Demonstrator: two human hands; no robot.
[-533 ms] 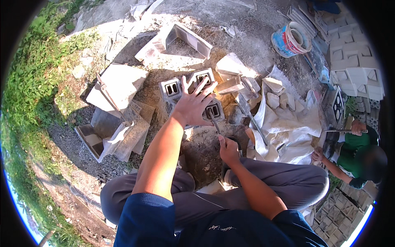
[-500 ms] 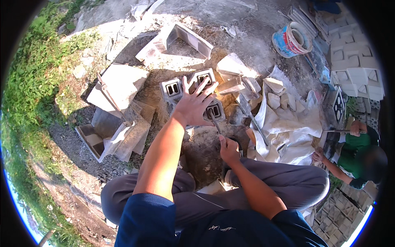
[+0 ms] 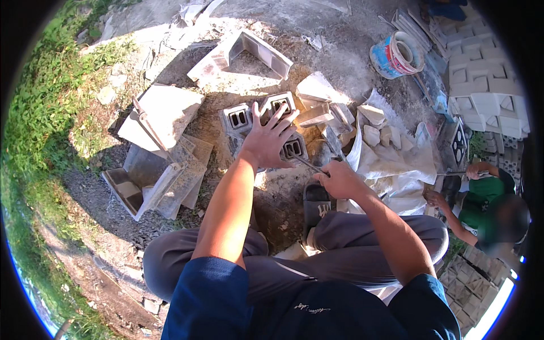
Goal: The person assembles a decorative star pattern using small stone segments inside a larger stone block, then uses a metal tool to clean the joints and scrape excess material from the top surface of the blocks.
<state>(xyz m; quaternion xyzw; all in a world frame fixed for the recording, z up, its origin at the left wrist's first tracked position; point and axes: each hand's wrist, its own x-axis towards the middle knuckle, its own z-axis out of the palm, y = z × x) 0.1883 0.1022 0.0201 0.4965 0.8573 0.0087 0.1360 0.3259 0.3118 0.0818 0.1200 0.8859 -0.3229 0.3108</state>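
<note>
A grey concrete vent block [image 3: 238, 118] with slotted openings lies on the ground in front of me. My left hand [image 3: 271, 139] rests on top of it, palm down with fingers spread, hiding its middle. In my right hand [image 3: 340, 178] is a thin metal rod [image 3: 309, 164], the fingers closed round it. The rod slants left toward the block's near right opening, its far end by the slots. Just beyond my right hand, a flat-bladed tool [image 3: 331, 137] lies partly hidden.
Broken-looking concrete slabs [image 3: 161, 116] stand at left, an angled mould piece [image 3: 258, 51] beyond. A white sheet [image 3: 399, 167] with stone chunks [image 3: 372, 135] lies right. Farther out are a bucket [image 3: 391, 59], stacked blocks [image 3: 481, 79] and another person in green [image 3: 481, 195].
My right hand has moved right and up, so the rod now lies at a flatter slant. My left hand stays spread on the block.
</note>
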